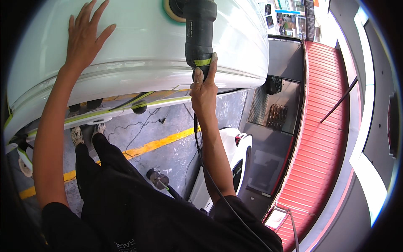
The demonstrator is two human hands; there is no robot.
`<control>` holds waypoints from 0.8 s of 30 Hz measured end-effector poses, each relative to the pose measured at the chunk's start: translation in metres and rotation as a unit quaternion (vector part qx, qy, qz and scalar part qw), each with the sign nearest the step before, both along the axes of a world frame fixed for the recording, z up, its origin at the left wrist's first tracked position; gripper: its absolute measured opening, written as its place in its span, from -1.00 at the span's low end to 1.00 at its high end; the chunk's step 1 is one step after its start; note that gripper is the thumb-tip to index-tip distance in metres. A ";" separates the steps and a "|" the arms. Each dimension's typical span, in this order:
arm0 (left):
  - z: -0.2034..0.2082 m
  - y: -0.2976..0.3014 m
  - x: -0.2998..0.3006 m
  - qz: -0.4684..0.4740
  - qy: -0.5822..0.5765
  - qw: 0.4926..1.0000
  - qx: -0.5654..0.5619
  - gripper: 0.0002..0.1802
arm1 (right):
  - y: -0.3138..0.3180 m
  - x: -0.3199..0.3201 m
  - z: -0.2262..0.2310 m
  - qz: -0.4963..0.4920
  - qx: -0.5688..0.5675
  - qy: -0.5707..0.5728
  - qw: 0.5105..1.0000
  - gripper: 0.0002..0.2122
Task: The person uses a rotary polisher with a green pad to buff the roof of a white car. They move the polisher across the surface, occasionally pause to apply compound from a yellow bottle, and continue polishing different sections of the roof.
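A black electric car polisher (pixel 200 31) lies across the white roof (pixel 136 40) of a car. My right hand (pixel 205 92) is wrapped round its rear grip, close to a yellow-green band. The round polishing pad (pixel 174 11), pale with a green rim, shows partly at the top edge; its face is toward the roof, and I cannot tell how firmly it presses. To the left, my left hand (pixel 86 40) rests on the roof with its fingers spread, holding nothing. From the polisher a black power cord (pixel 199 145) runs down along my right forearm.
Taped trim (pixel 163 102) runs along the car's side below the roof. Thin cables and a dark cylindrical thing (pixel 157 178) lie on the grey floor, which has a yellow line (pixel 163 140). Another white car (pixel 228 155) stands behind on the right, near a red corrugated roof (pixel 319 138).
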State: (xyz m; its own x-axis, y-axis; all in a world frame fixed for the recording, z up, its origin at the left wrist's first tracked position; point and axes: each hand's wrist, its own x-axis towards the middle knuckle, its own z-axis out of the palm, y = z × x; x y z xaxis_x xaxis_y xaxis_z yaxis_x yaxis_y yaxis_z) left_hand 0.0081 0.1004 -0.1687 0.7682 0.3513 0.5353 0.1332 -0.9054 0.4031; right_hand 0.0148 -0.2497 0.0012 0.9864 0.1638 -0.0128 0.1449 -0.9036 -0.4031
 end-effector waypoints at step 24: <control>-0.019 0.034 -0.147 0.070 0.053 0.995 0.037 -0.29 | -0.097 0.073 0.031 -0.186 0.061 0.000 0.981 -0.33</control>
State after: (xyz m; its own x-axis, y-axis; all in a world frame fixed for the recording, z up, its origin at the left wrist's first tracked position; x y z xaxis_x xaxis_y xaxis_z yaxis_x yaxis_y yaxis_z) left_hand -0.1392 0.1349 -0.1874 0.7679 0.4206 0.4830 0.2976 -0.9021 0.3125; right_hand 0.0878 -0.3470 0.0321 0.9781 -0.2076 -0.0160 -0.1865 -0.8391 -0.5110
